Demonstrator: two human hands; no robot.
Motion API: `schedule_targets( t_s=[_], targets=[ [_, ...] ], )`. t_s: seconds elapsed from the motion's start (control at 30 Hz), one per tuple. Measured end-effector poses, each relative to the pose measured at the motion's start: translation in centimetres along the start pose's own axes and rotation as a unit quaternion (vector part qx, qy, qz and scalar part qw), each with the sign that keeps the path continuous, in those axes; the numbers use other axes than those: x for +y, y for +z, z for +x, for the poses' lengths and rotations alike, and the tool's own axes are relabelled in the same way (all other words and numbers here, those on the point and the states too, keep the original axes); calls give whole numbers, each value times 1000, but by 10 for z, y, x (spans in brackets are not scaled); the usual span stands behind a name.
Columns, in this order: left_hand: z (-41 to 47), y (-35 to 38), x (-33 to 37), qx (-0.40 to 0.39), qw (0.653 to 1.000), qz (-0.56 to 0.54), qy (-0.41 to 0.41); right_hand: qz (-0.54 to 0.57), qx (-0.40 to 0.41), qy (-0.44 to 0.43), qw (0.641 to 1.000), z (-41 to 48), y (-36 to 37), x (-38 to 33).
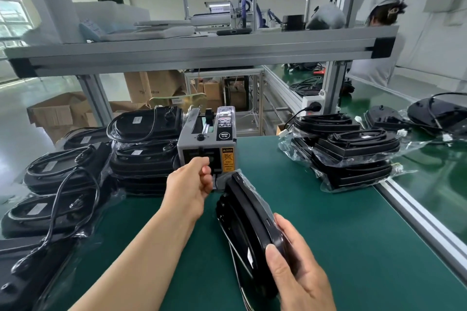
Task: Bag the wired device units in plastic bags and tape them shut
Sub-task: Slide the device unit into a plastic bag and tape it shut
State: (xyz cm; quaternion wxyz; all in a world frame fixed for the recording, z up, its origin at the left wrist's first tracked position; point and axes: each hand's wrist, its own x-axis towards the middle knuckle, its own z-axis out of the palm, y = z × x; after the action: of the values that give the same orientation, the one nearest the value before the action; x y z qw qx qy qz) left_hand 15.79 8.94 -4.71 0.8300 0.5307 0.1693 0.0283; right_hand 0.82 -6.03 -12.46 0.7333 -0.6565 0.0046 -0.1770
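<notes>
A black wired device unit in a clear plastic bag stands on edge on the green mat, its far end near the tape dispenser. My right hand grips its near end, thumb on the front face. My left hand reaches to the outlet of the grey automatic tape dispenser, fingers curled and pinching there; the piece of tape itself is too small to make out.
Bagged units are stacked at the right. More black units with cables pile up at the left, some in bags. An aluminium frame shelf crosses overhead. A person in white works at the far right.
</notes>
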Motion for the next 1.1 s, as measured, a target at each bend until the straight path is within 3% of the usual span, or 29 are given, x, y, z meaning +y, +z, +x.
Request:
schedule_targets(
  t_s=[0.1, 0.17, 0.27, 0.43, 1.1],
  targets=[
    [-56, -16, 0, -216, 970, 105, 31, 10, -6, 19, 1000, 1, 1, 1],
    [-86, -21, -1, -283, 940, 182, 54, 11, -15, 27, 999, 0, 3, 2],
    [-102, -18, -7, -266, 926, 256, 81, 23, -15, 32, 999, -1, 4, 0],
    [-103, -14, -19, -233, 927, 284, 76, 3, -2, 46, 999, -2, 5, -2],
    [-93, -11, -32, -159, 931, 308, 116, -15, 11, 35, 999, -4, 7, -6]
  ],
)
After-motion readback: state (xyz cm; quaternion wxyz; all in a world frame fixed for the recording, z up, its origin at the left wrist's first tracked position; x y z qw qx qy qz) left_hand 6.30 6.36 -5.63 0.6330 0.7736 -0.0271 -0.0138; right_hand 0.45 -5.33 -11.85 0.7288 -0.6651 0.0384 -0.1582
